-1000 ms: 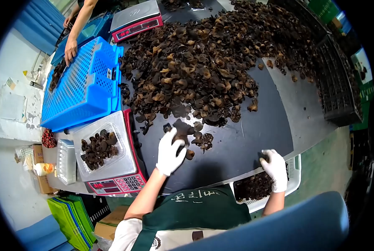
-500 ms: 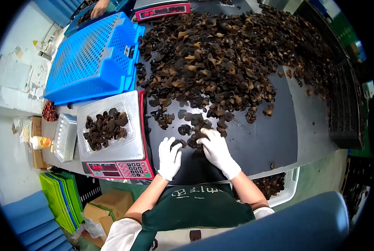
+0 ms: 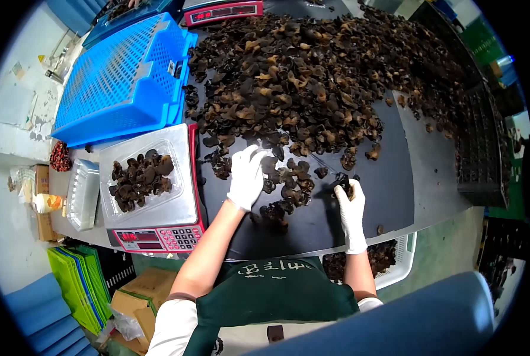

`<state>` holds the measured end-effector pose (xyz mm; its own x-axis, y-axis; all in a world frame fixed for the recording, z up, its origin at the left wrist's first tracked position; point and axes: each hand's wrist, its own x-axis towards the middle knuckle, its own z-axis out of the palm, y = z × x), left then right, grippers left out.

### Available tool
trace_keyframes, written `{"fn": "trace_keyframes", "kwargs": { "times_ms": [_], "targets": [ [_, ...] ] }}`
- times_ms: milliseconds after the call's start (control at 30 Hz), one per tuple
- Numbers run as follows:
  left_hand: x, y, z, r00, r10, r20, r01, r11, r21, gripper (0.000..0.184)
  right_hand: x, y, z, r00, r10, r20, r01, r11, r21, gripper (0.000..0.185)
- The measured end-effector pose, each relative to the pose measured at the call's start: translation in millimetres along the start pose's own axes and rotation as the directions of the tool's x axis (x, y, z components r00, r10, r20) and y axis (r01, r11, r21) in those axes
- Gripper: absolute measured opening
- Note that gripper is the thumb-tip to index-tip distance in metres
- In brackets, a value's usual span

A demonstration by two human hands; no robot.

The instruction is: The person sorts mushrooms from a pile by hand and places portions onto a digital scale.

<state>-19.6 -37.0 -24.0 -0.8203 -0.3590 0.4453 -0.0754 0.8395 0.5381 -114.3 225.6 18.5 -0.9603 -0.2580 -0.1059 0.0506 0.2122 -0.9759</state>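
Both my hands wear white gloves. My left hand (image 3: 246, 177) rests at the left side of a small group of wood ear mushrooms (image 3: 297, 183) on the black mat, its fingers reaching forward and slightly apart against the nearest pieces. To the right of that group, my right hand (image 3: 351, 212) pinches a dark wood ear mushroom (image 3: 343, 186) between thumb and fingers. Ahead of both hands spreads a large heap of wood ear mushrooms (image 3: 289, 89). On my left, a clear plastic tray (image 3: 112, 200) with wood ears in it sits on a red-edged digital scale (image 3: 188, 204).
Blue plastic crates (image 3: 152, 101) stand at the far left, near empty clear trays (image 3: 82, 196). Another scale (image 3: 223, 13) is at the back. A black crate (image 3: 484, 148) borders the right side. Below the table edge is a white basket (image 3: 404, 261) holding wood ears.
My left hand has moved forward along the small group. My right hand has shifted right and back, away from the group, and now holds a wood ear. The view has shifted slightly.
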Motion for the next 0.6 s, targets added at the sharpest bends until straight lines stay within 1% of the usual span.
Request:
{"fn": "trace_keyframes", "kwargs": {
  "times_ms": [33, 67, 100, 133, 167, 200, 233, 267, 300, 333, 367, 400, 433, 467, 500, 533, 567, 600],
  "targets": [
    [5.8, 0.6, 7.8, 0.999, 0.004, 0.041, -0.006, 0.999, 0.037, 0.035, 1.1, 17.4, -5.2, 1.000, 0.011, -0.005, -0.012, 0.999, -0.042, 0.016],
    [6.3, -3.1, 16.1, 0.994, 0.042, 0.103, -0.053, 0.992, 0.111, 0.038, -2.0, 21.8, -8.7, 0.999, 0.028, 0.017, -0.027, 0.999, -0.037, 0.012],
    [5.0, -1.2, 16.7, 0.976, 0.048, 0.214, -0.077, 0.989, 0.129, 0.037, -5.8, 22.0, -10.1, 0.998, 0.046, 0.038, -0.044, 0.999, -0.030, 0.009],
    [0.5, 0.9, 15.4, 0.961, 0.067, 0.269, -0.097, 0.990, 0.101, 0.034, -6.6, 24.8, -3.6, 0.997, -0.073, -0.002, 0.073, 0.988, 0.136, 0.014],
    [-5.5, 2.7, 12.7, 0.942, 0.087, 0.324, -0.116, 0.991, 0.072, 0.032, -12.2, 23.7, -8.6, 0.997, -0.031, 0.072, 0.008, 0.956, 0.292, 0.020],
    [-10.6, 6.7, 5.3, 0.928, 0.138, 0.345, -0.170, 0.984, 0.062, 0.027, -11.4, 37.0, -14.1, 0.997, -0.021, 0.068, 0.002, 0.963, 0.268, 0.020],
    [-11.7, 15.2, -10.0, 0.913, 0.103, 0.395, -0.122, 0.992, 0.023, 0.026, -11.1, 42.8, -17.1, 0.998, -0.010, 0.063, -0.006, 0.970, 0.244, 0.022],
    [-18.9, 11.0, -13.1, 0.950, 0.108, 0.294, -0.103, 0.994, -0.034, 0.026, -11.0, 49.6, -17.8, 0.996, -0.092, 0.019, 0.092, 0.995, 0.028, 0.024],
    [-24.1, 6.5, -15.7, 0.976, 0.105, 0.192, -0.089, 0.992, -0.093, 0.027, -9.6, 42.2, -11.4, 0.984, -0.178, -0.006, 0.174, 0.966, -0.193, 0.027],
    [-23.6, 9.5, -23.8, 0.984, -0.049, 0.173, 0.085, 0.976, -0.203, 0.026, -9.1, 24.5, -3.5, 0.984, -0.179, 0.013, 0.176, 0.951, -0.255, 0.033],
    [-21.7, 13.2, -32.4, 0.963, -0.208, 0.174, 0.254, 0.917, -0.308, 0.025, -7.3, 0.6, 4.5, 0.988, -0.153, 0.036, 0.157, 0.943, -0.293, 0.032],
    [-20.1, 11.0, -34.7, 0.930, -0.331, 0.158, 0.366, 0.845, -0.391, 0.024, 1.8, 2.5, 13.2, 0.966, -0.244, 0.081, 0.257, 0.911, -0.322, 0.028],
    [-17.8, 7.3, -37.1, 0.800, -0.535, 0.272, 0.576, 0.557, -0.599, 0.021, 13.0, 3.1, 22.3, 0.934, -0.333, 0.130, 0.357, 0.868, -0.344, 0.024],
    [-14.1, 1.4, -40.6, 0.732, -0.536, 0.422, 0.562, 0.123, -0.818, 0.022, 23.0, 2.2, 34.2, 0.938, -0.312, 0.151, 0.346, 0.852, -0.392, 0.020],
    [-7.9, -3.2, -43.6, 0.687, -0.461, 0.561, 0.442, -0.348, -0.827, 0.023, 32.7, -0.8, 47.2, 0.941, -0.292, 0.171, 0.338, 0.833, -0.438, 0.016],
    [-3.1, -5.9, -44.1, 0.688, -0.424, 0.589, 0.393, -0.465, -0.794, 0.029, 41.5, -2.0, 58.5, 0.912, -0.347, 0.220, 0.410, 0.777, -0.477, 0.016],
    [3.2, -9.7, -44.3, 0.696, -0.361, 0.621, 0.333, -0.603, -0.725, 0.031, 48.7, -1.4, 70.2, 0.877, -0.396, 0.270, 0.479, 0.714, -0.510, 0.016],
    [12.1, -3.5, -46.7, 0.667, -0.413, 0.620, 0.310, -0.603, -0.735, 0.027, 53.8, 4.8, 84.3, 0.848, -0.448, 0.283, 0.524, 0.628, -0.575, 0.020]
  ]
}}
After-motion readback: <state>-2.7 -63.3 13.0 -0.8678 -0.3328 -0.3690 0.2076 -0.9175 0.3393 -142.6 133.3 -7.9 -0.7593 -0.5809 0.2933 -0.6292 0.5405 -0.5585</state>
